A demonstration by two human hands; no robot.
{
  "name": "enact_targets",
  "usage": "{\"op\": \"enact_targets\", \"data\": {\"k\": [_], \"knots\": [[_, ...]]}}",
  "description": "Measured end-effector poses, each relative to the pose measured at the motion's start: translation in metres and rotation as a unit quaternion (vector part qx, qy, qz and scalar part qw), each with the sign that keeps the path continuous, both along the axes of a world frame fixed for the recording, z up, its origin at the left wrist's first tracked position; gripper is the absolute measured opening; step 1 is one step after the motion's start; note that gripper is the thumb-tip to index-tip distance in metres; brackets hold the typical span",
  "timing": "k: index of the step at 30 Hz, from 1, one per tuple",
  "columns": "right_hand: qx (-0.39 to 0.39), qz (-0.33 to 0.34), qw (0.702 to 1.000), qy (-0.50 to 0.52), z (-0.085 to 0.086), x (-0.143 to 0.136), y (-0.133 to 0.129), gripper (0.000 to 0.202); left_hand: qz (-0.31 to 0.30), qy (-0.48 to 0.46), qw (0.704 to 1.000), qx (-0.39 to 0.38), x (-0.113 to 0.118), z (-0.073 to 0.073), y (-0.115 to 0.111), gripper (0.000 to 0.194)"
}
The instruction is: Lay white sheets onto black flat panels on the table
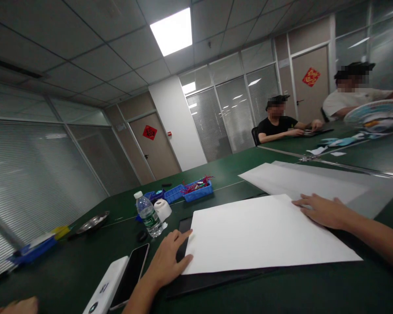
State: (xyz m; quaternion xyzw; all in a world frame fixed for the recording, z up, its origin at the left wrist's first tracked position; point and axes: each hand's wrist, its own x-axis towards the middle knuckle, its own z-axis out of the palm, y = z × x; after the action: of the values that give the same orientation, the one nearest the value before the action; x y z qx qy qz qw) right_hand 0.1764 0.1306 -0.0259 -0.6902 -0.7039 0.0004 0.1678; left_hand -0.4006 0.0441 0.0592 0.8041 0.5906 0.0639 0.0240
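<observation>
Left hand, right hand flat on white sheet

- A dark green table fills the lower frame.
- At centre, a white sheet lies on a black mat.
- Right of centre, more white paper.
- Lower left: a phone beside a white box.
- Left of centre: a water bottle, blue trays, a metal dish.
</observation>
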Motion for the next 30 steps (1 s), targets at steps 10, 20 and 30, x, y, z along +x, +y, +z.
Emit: {"op": "enact_targets", "data": {"k": [10, 20, 30], "knots": [[0.004, -0.066, 0.998, -0.009, -0.003, 0.001, 0.001, 0.065, -0.091, -0.019, 0.996, 0.015, -0.004, -0.007, 0.003, 0.033], [0.030, -0.053, 0.997, -0.049, 0.002, -0.012, -0.008, 0.053, -0.051, -0.026, 0.997, 0.048, -0.012, -0.006, 0.004, 0.029], [0.008, -0.015, 0.993, -0.114, 0.026, -0.041, -0.025, 0.041, -0.052, -0.036, 0.997, -0.045, -0.026, -0.016, 0.010, 0.055]]}}
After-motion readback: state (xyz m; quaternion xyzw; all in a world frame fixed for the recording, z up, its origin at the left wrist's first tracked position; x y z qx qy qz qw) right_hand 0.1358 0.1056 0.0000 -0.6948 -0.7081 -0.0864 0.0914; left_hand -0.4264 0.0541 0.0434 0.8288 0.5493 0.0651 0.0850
